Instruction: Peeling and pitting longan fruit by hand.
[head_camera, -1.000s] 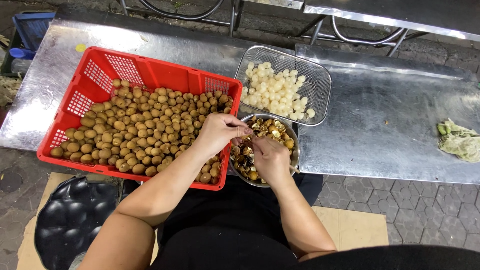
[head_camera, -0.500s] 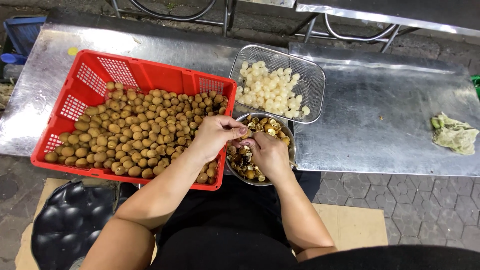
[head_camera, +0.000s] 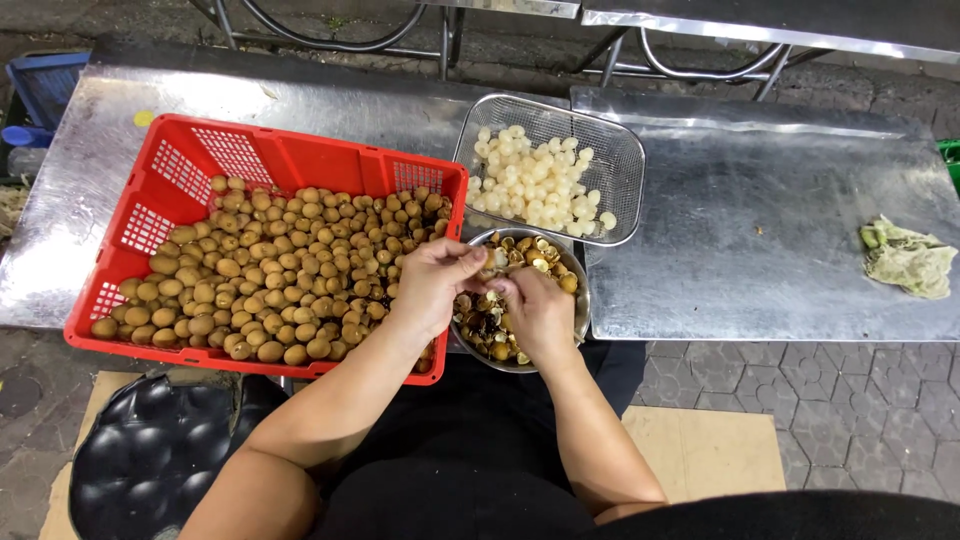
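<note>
Over the round metal bowl (head_camera: 572, 268) of shells at the frame's centre, the left hand (head_camera: 437, 283) and right hand (head_camera: 538, 312) pinch one small brown fruit (head_camera: 489, 272) between their fingertips so peelings drop in, beside the red crate (head_camera: 190, 160) and mesh basket (head_camera: 617, 160).

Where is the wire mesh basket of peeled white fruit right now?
In the head view, the wire mesh basket sits on the metal table, right of the red crate and just behind the metal bowl of shells.
</note>
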